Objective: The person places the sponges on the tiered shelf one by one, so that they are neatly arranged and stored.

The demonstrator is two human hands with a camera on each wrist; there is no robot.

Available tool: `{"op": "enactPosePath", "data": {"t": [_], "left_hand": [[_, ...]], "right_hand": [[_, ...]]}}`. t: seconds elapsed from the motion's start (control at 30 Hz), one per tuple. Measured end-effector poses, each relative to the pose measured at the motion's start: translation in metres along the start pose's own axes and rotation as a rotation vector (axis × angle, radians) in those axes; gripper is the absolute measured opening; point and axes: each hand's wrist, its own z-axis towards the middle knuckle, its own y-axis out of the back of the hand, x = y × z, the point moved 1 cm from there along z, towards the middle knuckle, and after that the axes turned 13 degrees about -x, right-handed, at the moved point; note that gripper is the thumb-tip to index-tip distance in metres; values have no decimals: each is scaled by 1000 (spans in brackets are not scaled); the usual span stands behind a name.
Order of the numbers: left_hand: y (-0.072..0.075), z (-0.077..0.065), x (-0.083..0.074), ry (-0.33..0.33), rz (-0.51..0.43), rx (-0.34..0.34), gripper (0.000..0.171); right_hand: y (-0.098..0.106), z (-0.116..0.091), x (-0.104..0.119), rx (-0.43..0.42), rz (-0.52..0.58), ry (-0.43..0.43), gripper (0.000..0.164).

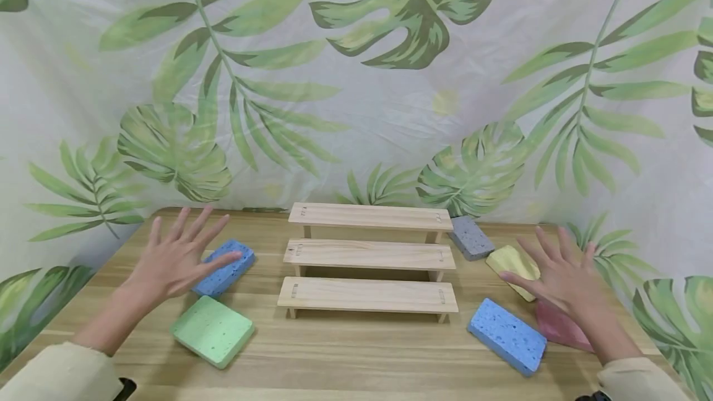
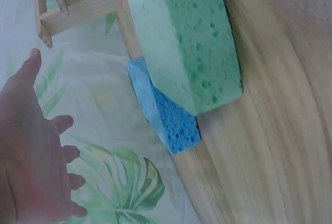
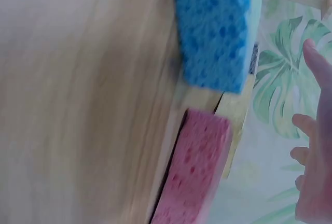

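Observation:
My left hand [image 1: 175, 262] is spread with straight fingers in front of a blue sponge [image 1: 225, 267] on the left, holding nothing. Nearer to me lies a green sponge [image 1: 213, 331], which looms large in the left wrist view. On the other side my right hand [image 1: 562, 277], also spread and without anything in it, partly covers a yellow sponge [image 1: 509, 268] and a pink sponge [image 1: 559, 325]. A second blue sponge [image 1: 508, 336] lies to the left of that pink one. Farther back, a grey sponge [image 1: 471, 237] touches or nearly touches the wooden rack.
A three-step wooden rack [image 1: 367, 294] stands mid-table between the two groups of sponges. Behind the wooden table [image 1: 356, 357] hangs a leaf-patterned cloth [image 1: 379, 116], close to its back edge.

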Motion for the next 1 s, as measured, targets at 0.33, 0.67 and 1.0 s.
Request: {"op": "enactPosePath", "data": {"t": [0.33,0.67,1.0], "left_hand": [[-1,5,-21,2,-129,37,86],[-3,11,-49,-30,-348,105,79],[-8,21,-65,-1,-711,133,67]], "right_hand": [[-9,20,25,21,110,-2,92],[-25,39,28,39,288,-52,76],[-33,57,30,79,407,-183,77]]}}
